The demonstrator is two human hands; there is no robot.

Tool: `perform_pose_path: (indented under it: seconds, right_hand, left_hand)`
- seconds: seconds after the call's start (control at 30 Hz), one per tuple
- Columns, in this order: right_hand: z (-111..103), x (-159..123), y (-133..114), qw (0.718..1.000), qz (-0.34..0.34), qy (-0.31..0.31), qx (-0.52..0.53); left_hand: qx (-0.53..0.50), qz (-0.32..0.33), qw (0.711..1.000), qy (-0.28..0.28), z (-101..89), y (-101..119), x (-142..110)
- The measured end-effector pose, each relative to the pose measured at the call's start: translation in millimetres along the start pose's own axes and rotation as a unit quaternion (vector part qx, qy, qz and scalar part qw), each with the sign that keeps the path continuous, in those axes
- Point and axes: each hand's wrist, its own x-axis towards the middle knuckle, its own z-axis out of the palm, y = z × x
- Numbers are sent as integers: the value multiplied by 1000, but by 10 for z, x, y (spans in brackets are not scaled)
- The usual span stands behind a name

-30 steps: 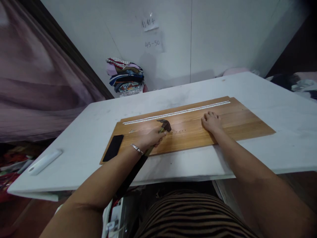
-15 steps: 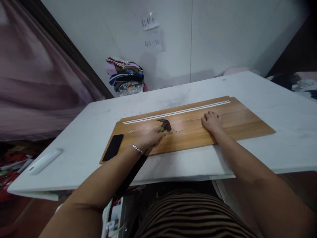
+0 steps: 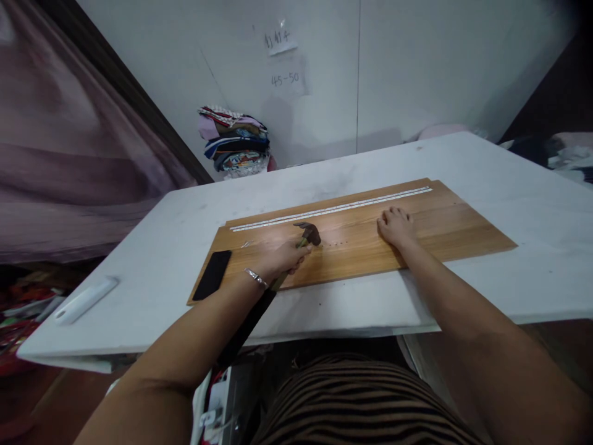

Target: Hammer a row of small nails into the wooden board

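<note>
My left hand, with a silver bracelet at the wrist, is wrapped round the handle of a claw hammer. The hammer's dark head is over the wooden board, its claw pointing left. Just right of the head, several small nails stand in a short row in the board. Farther right, my right hand rests on the wood, fingers apart and slightly bent, holding nothing. A few loose nails lie on the board's left part. Whether the hammer face touches a nail is hidden.
Two pale strips marked like rulers run along the board's far edge. A black flat phone-like slab lies at its left end. On the white table lies a white elongated object. Folded clothes are stacked by the wall.
</note>
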Motion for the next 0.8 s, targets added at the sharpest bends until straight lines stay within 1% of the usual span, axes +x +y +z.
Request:
perform_pose_path:
  seconds: [0.13, 0.33, 0.67, 0.8]
  right_hand:
    - [23, 11, 16, 1000, -1, 6, 0]
    - [29, 9, 17, 1000, -4, 16, -3]
    - [-7, 1, 4, 1000, -1, 1, 1]
    - [-3, -2, 1, 1000, 0, 5, 2]
  left_hand:
    - [1, -3, 1000, 0, -4, 17, -18]
    - [2, -15, 1000, -2, 14, -28, -12]
    - [-12, 11, 1000, -13, -28, -78, 56]
    - [-10, 6, 1000, -17, -27, -89, 58]
